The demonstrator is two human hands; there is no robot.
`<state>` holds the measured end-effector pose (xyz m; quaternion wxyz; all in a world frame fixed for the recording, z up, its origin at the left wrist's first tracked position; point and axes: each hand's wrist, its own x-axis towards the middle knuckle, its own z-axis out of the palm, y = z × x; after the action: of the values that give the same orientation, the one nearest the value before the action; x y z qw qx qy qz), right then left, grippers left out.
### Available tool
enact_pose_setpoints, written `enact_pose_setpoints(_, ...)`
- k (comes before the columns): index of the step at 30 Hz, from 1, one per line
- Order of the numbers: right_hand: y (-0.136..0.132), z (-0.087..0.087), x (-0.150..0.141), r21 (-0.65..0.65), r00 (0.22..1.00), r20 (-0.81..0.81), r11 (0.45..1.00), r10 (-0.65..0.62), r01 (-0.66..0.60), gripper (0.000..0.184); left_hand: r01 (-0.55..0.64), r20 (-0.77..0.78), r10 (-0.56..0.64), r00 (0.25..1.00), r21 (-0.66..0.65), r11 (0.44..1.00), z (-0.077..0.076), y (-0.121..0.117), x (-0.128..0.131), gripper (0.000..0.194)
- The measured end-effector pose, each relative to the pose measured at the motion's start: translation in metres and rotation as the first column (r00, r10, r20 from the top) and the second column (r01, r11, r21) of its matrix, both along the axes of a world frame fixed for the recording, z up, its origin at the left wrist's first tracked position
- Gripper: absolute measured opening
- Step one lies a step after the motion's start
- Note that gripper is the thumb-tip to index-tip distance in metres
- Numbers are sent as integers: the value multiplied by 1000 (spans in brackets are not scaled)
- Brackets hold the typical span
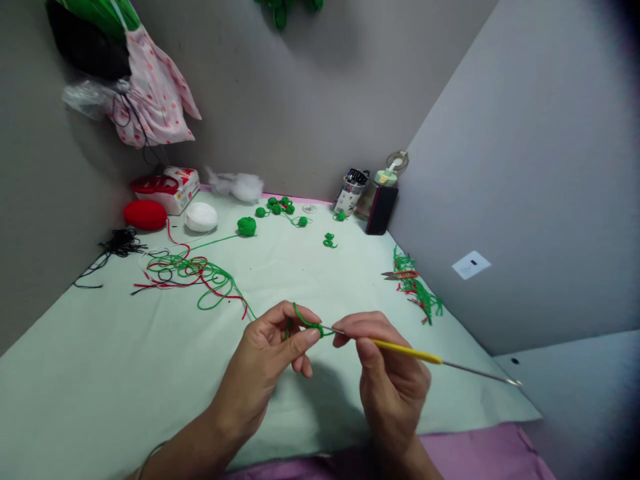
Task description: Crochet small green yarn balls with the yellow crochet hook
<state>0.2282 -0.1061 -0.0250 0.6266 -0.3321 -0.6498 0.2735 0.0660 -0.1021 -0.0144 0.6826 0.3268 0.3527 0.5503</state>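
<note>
Between thumb and fingers, my left hand (pixel 270 353) pinches a small piece of green yarn (pixel 314 326), with a strand looped over the forefinger. My right hand (pixel 390 373) grips a crochet hook (pixel 407 351) by its yellow handle. One metal end of the hook meets the green yarn at my left fingertips; the other end points out to the lower right. From my left hand a green strand runs back to a tangle of green, red and white yarn (pixel 195 270) on the pale cloth. A green yarn ball (pixel 247 227) lies behind it.
Red yarn (pixel 145 215), white yarn (pixel 201 217) and a tissue box (pixel 175 190) stand back left. Small green crocheted pieces (pixel 280 205) lie at the back. Scissors (pixel 403 275) rest by yarn scraps (pixel 423 297) at right, near a leaning phone (pixel 383 210) and pen cup (pixel 350 192).
</note>
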Motion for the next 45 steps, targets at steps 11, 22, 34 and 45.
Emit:
enact_pose_setpoints(11,0,-4,-3,-24,1000,-27,1000,3,-4,24,13,43,-10,999,-69,998,7,-2,4,65)
enact_pose_setpoints(22,2,-8,-2,-64,994,-69,994,83,-87,21,-65,-50,63,997,-23,998,0,-2,3,71)
enact_pose_setpoints(34,14,-6,-2,-187,932,-304,947,196,-260,20,38,-34,-40,999,-62,997,0,-3,0,83)
enact_pose_setpoints(45,5,-18,-5,-96,976,-188,987,109,-129,20,37,29,-34,999,-101,994,4,-3,3,71)
